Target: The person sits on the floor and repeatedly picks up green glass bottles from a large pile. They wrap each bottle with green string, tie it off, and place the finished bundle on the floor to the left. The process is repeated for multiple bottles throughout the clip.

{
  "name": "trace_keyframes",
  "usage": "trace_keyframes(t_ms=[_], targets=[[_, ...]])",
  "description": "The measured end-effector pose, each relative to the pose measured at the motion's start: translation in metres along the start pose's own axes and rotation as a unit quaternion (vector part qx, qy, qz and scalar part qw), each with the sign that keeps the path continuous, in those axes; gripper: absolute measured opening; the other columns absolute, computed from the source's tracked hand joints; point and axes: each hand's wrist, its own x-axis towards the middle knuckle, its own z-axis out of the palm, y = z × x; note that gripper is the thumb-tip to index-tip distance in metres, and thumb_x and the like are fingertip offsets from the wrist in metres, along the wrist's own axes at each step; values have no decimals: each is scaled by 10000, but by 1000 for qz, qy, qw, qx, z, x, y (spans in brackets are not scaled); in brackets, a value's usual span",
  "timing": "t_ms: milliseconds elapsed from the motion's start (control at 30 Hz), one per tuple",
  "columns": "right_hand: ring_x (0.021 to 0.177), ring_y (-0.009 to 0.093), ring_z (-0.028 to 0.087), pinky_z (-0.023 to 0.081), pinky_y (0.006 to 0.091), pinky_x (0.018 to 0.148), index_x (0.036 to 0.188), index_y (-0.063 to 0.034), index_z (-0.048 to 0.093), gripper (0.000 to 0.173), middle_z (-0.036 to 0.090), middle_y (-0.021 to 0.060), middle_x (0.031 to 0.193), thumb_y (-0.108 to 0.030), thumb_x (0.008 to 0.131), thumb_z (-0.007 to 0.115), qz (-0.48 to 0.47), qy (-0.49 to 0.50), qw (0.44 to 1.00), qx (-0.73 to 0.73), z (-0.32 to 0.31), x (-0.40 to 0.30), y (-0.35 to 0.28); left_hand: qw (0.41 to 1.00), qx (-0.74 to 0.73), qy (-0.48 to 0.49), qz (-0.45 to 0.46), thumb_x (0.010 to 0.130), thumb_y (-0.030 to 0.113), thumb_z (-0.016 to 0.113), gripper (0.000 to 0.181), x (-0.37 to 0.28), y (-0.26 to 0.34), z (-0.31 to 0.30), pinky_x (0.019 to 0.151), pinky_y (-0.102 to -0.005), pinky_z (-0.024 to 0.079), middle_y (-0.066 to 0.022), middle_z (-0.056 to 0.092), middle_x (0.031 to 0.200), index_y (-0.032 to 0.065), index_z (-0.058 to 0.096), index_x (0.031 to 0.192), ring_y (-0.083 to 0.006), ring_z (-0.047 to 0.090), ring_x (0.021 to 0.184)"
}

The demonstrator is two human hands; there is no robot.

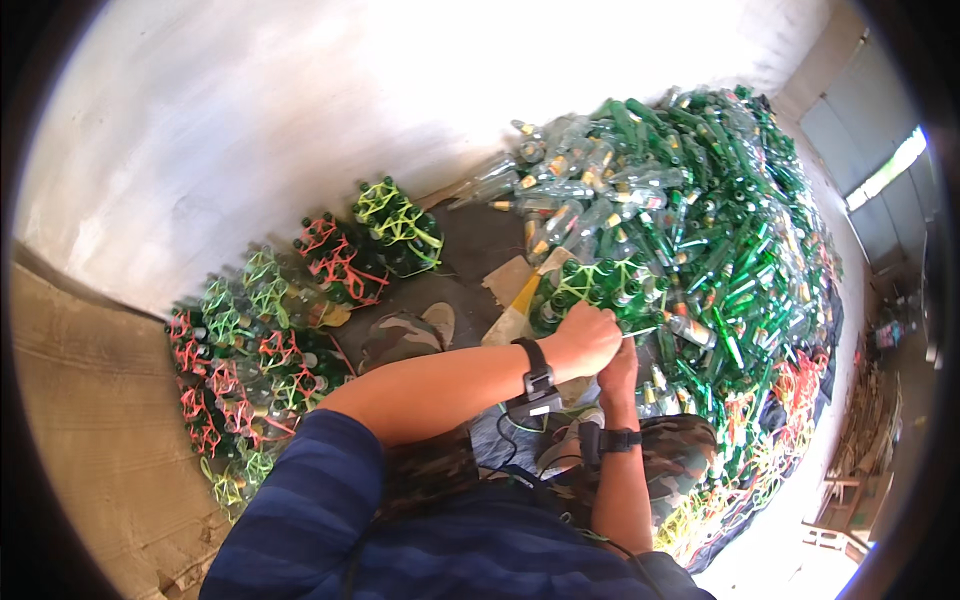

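In front of me stands a bundle of green glass bottles [600, 289], upright, with yellow-green plastic strap [581, 279] laced around the necks. My left hand [586, 339] is closed in a fist at the bundle's near side. Just below and touching it, my right hand [619, 369] is closed too. A pale strand of strap [643, 331] comes out to the right from between the two hands. The fingertips and the exact grip are hidden behind the knuckles. Each wrist wears a black band with a small device.
Loose green and clear bottles [697, 195] form a large heap at the right. Strapped bottle bundles [247, 352] stand along the left wall, with a red-strapped one [337, 259] and a yellow-strapped one [397, 225] farther back. Cardboard [510, 281] lies beyond the bundle. Loose straps [720, 517] pile up lower right.
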Motion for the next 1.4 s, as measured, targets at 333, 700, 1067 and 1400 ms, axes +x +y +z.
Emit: trace_keyframes(t_ms=[333, 700, 1067, 1400], targets=[[925, 471, 746, 557, 514, 764, 1519, 17, 509, 700, 739, 326, 987, -322, 943, 720, -68, 69, 961, -258, -11, 17, 28, 995, 75, 46, 53, 797, 184, 669, 155, 2, 0, -12, 777, -409, 467, -56, 686, 837, 113, 752, 687, -249, 654, 897], [1073, 543, 687, 559, 567, 898, 1481, 16, 523, 676, 714, 373, 1103, -362, 953, 713, -33, 82, 966, -243, -5, 11, 10, 995, 44, 22, 83, 776, 201, 716, 99, 6, -17, -22, 698, -470, 561, -101, 693, 820, 113, 747, 739, -325, 718, 809], [1076, 528, 695, 558, 558, 906, 1502, -21, 508, 670, 723, 361, 1081, -327, 945, 721, -53, 104, 971, -208, -5, 5, 0, 981, 76, -172, 38, 900, 273, 608, 242, 26, -11, -57, 701, -499, 575, -121, 758, 831, 105, 765, 825, -352, 748, 832], [1156, 483, 692, 549, 513, 960, 1464, 19, 542, 661, 722, 331, 1181, -335, 940, 735, -57, 87, 982, -156, -8, 0, -4, 971, 116, -205, 44, 852, 181, 645, 181, 37, -10, -64, 712, -507, 587, -134, 773, 864, 77, 793, 853, -370, 758, 863]])
